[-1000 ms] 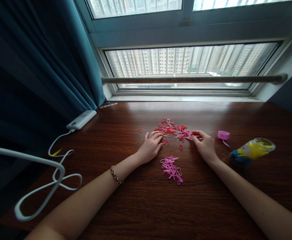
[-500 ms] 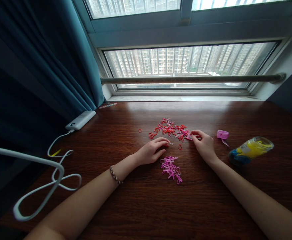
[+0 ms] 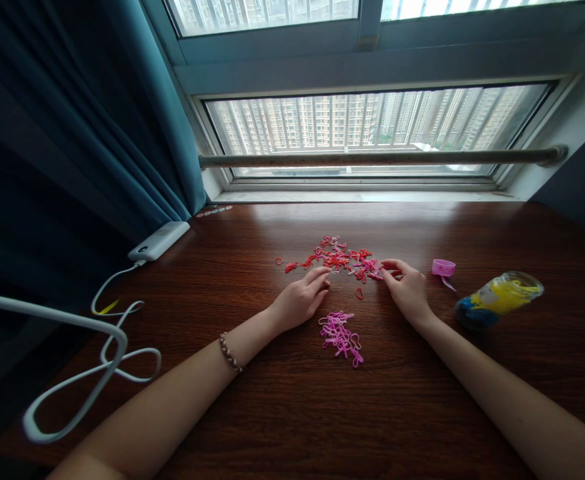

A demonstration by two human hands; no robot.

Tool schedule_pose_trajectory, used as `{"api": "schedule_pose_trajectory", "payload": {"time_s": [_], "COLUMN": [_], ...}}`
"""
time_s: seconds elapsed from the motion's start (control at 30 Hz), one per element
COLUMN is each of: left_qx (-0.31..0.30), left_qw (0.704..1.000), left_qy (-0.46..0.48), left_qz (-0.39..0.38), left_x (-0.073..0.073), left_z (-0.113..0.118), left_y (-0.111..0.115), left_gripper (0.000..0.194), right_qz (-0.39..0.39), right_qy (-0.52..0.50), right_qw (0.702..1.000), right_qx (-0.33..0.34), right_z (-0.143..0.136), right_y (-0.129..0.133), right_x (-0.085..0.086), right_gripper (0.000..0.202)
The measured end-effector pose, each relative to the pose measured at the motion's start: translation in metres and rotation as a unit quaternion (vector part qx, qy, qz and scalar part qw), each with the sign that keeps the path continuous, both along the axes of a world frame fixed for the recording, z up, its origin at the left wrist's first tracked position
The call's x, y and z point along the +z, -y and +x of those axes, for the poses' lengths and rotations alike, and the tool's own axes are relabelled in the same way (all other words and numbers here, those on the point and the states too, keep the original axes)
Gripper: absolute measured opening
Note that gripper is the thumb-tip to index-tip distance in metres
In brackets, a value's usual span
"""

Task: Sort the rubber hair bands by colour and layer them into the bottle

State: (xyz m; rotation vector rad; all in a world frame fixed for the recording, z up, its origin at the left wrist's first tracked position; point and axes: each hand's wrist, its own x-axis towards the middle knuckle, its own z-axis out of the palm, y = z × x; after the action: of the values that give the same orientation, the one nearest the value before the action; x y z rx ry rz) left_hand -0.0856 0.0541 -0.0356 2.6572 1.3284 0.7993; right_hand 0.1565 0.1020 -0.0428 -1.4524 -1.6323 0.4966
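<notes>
My left hand (image 3: pixel 302 297) rests at the near edge of a spread pile of red and pink rubber bands (image 3: pixel 339 259), its fingers bent and close together; what lies under the fingertips is hidden. At the right end of that pile, my right hand (image 3: pixel 406 288) has thumb and forefinger pinched at some pink bands, too small to tell which. Nearer to me lies a separate heap of pink-purple bands (image 3: pixel 341 337). A single red band (image 3: pixel 359 293) sits between the two groups, and another red band (image 3: pixel 279 261) lies off to the left.
A clear jar (image 3: pixel 499 300) with yellow and blue contents lies tilted at the right, near a pink ring-shaped item (image 3: pixel 443 268). On the left are a white power bank (image 3: pixel 159 241), a looping white cable (image 3: pixel 117 333) and a curtain (image 3: pixel 172 120).
My left hand has moved slightly away from me onto the pile's edge. The pale band at its fingertips no longer shows there, and red bands at the pile's left have shifted left.
</notes>
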Motion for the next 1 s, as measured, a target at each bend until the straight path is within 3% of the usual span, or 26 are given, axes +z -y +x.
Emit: {"api": "schedule_pose_trajectory", "payload": {"time_s": [0.07,0.2,0.3,0.53,0.77,1.0], "left_qx": [0.021,0.149,0.162,0.006,-0.17,-0.197], "left_qw": [1.0,0.988,0.985,0.987,0.982,0.979], "left_qy": [-0.012,-0.016,-0.005,0.127,0.041,0.007], "left_qz": [-0.002,0.035,0.067,0.095,0.067,0.055], "left_x": [-0.001,-0.006,-0.005,0.001,0.012,0.015], "left_z": [0.0,-0.002,-0.004,-0.003,0.006,0.008], "left_y": [0.0,-0.005,-0.007,0.001,0.012,0.014], "left_gripper": [0.036,0.041,0.038,0.007,0.006,0.011], "right_qz": [0.005,0.006,0.0,0.005,0.005,0.027], "right_qy": [-0.008,0.007,0.065,0.057,-0.018,-0.066], "right_qw": [1.0,1.0,0.998,0.998,1.0,0.997], "right_qx": [0.004,0.014,0.026,0.017,0.008,0.015], "right_z": [0.0,0.001,0.001,0.002,0.001,0.0], "right_y": [0.0,-0.001,-0.002,-0.003,-0.002,-0.001], "right_x": [0.0,-0.002,-0.005,-0.007,-0.003,-0.003], "right_gripper": [0.023,0.023,0.019,0.018,0.025,0.026]}}
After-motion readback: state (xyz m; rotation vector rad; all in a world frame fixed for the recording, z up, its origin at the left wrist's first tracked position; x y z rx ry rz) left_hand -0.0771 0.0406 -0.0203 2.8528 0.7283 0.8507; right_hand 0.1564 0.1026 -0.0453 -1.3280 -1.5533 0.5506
